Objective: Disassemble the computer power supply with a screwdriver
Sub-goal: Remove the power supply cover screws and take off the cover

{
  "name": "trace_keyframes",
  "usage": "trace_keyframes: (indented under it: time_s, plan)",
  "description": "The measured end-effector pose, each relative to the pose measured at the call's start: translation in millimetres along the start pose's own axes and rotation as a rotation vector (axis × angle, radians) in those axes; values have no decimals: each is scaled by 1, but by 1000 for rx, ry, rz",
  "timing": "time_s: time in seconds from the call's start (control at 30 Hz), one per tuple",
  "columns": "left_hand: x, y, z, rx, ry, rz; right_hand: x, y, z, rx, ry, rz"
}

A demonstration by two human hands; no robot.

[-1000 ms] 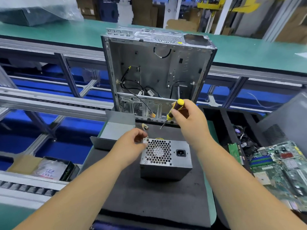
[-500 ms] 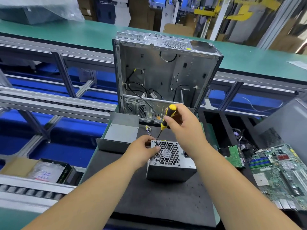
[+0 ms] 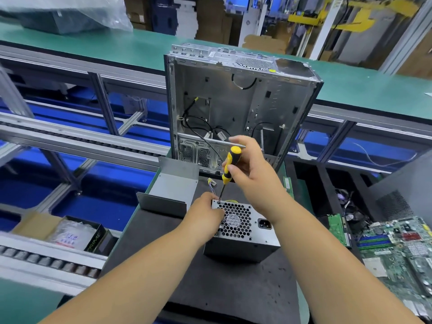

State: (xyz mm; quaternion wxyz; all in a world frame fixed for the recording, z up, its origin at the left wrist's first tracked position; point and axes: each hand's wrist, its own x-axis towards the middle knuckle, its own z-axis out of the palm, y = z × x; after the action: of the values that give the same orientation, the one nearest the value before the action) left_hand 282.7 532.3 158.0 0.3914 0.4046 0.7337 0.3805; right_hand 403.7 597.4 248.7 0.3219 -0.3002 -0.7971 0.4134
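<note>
We have the power supply point(image 3: 243, 232) standing on the black foam mat point(image 3: 210, 288), its honeycomb fan grille and mains socket turned up toward us, just in front of the stripped computer case point(image 3: 238, 108). Our left hand point(image 3: 203, 213) rests against the unit's upper left corner, fingers curled onto the grille edge to steady it. Our right hand point(image 3: 252, 169) pinches the yellow-and-black screwdriver point(image 3: 228, 169) by its handle, thumb in front and fingers wrapped behind, and the tip sits at the screw in the grille's top left corner, right beside our left fingertips.

We judge the job to be early to midway. The unit is already out of the case, and a bent grey metal cover point(image 3: 173, 190) lies just left of it on the mat, though we cannot tell whether it belongs to this supply. The grille panel is still in place, so the corner screws remain to be backed out, this one first; whether the others are already gone is too small to tell. After that the housing must be parted and the fan and board lifted out. A motherboard point(image 3: 397, 249) lies at the right.
</note>
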Motion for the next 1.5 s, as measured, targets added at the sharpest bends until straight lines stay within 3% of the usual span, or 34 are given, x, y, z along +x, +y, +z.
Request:
trace_keyframes:
  time_s: [0.17,0.33,0.43,0.67,0.83,0.93,1.2,1.5]
  plan:
    - [2,15,15,138,82,-116,11,4,-4,-42,-81,-64]
    - [0,19,34,354,278,-133,23,8,-5,-5,55,-199]
    - [-5,17,40,401,394,-129,25,14,-7,79,16,-161]
    - [-9,23,41,365,438,-144,29,27,-8,497,-102,-79]
    - [-12,18,42,341,475,-54,35,29,2,971,-240,67]
    - [-12,15,42,334,498,-10,38,30,5,1090,-276,93]
    - [-9,12,42,352,495,19,44,28,4,947,-361,111]
    - [-8,10,42,386,505,-6,48,21,3,912,-293,162]
